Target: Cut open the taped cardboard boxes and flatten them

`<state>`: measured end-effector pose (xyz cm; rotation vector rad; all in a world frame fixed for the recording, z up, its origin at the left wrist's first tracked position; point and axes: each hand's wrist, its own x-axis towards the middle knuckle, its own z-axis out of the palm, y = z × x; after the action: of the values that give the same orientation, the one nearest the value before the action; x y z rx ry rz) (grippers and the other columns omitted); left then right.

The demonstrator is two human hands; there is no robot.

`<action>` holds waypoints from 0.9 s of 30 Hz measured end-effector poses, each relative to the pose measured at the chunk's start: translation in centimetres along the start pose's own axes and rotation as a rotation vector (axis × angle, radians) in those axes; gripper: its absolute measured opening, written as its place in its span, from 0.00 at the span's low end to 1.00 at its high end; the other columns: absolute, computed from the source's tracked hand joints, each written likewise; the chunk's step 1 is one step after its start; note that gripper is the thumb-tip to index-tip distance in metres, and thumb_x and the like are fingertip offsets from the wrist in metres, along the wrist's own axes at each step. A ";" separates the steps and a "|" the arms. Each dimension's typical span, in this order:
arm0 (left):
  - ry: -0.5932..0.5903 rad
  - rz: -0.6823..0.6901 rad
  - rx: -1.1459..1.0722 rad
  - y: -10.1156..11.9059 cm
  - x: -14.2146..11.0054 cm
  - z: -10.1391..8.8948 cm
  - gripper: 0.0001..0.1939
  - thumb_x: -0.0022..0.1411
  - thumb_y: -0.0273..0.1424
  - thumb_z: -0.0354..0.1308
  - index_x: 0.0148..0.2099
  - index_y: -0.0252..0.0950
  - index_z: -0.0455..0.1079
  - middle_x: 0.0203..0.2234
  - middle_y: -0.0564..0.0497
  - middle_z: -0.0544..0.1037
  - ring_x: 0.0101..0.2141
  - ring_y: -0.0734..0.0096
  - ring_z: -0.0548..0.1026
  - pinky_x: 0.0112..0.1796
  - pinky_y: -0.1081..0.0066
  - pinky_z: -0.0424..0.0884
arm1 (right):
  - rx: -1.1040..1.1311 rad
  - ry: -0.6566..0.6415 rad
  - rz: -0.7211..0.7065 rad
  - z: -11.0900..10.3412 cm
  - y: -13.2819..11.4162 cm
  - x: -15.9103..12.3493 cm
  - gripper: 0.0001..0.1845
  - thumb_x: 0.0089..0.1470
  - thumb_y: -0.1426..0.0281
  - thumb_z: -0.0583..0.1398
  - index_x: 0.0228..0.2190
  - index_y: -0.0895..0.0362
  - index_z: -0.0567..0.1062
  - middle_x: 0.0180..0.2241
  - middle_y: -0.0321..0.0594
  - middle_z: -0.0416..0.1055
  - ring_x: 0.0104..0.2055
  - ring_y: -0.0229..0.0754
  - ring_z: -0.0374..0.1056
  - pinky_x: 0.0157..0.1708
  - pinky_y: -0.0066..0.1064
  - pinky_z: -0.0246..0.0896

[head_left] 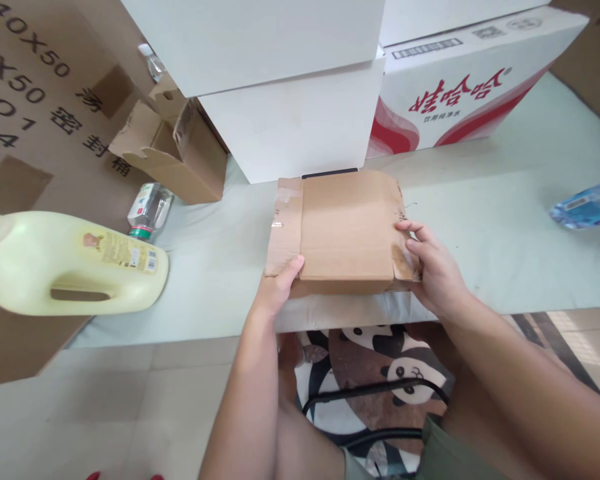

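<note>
A brown cardboard box [347, 227] lies at the near edge of the cloth-covered table, its side flaps worn and taped. My left hand [280, 283] grips its left near corner, thumb on top and the other fingers hidden beneath. On the right side my right hand [433, 267] holds the box by its torn flap, fingers curled against the edge. A thin dark edge [330, 173] of some object shows just behind the box; what it is I cannot tell.
White cartons [295, 120] stand stacked behind, beside a red-and-white water carton [440, 100]. Left are an open cardboard box [200, 157], a clear bottle [150, 207] and a pale yellow jug [75, 263]. A blue-labelled bottle [587, 205] lies right. A panda-print mat [340, 360] is below.
</note>
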<state>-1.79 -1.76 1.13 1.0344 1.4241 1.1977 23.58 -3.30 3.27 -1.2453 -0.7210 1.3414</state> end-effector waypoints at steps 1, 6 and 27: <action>0.000 0.001 0.003 0.0 0.0 0.0 0.25 0.48 0.46 0.71 0.44 0.36 0.80 0.46 0.42 0.83 0.54 0.48 0.77 0.62 0.52 0.66 | 0.001 0.002 0.003 0.0 0.0 0.0 0.14 0.47 0.65 0.62 0.39 0.47 0.70 0.43 0.35 0.72 0.34 0.41 0.71 0.28 0.32 0.71; 0.001 0.004 0.009 0.1 0.0 0.1 0.24 0.48 0.46 0.70 0.43 0.36 0.80 0.45 0.43 0.83 0.54 0.49 0.77 0.61 0.52 0.67 | 0.037 0.009 0.013 0.1 -0.1 -0.1 0.15 0.46 0.65 0.63 0.39 0.48 0.71 0.43 0.35 0.71 0.34 0.40 0.70 0.25 0.30 0.68; 0.042 0.013 -0.020 -0.3 0.3 0.1 0.24 0.47 0.45 0.71 0.44 0.37 0.80 0.48 0.42 0.82 0.54 0.49 0.77 0.62 0.52 0.67 | -0.037 -0.011 -0.023 -0.4 0.6 0.2 0.21 0.50 0.62 0.61 0.46 0.46 0.65 0.34 0.35 0.72 0.26 0.40 0.69 0.20 0.31 0.65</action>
<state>-1.79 -1.47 0.83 1.0113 1.4376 1.2472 23.84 -3.33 2.58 -1.2562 -0.7684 1.3228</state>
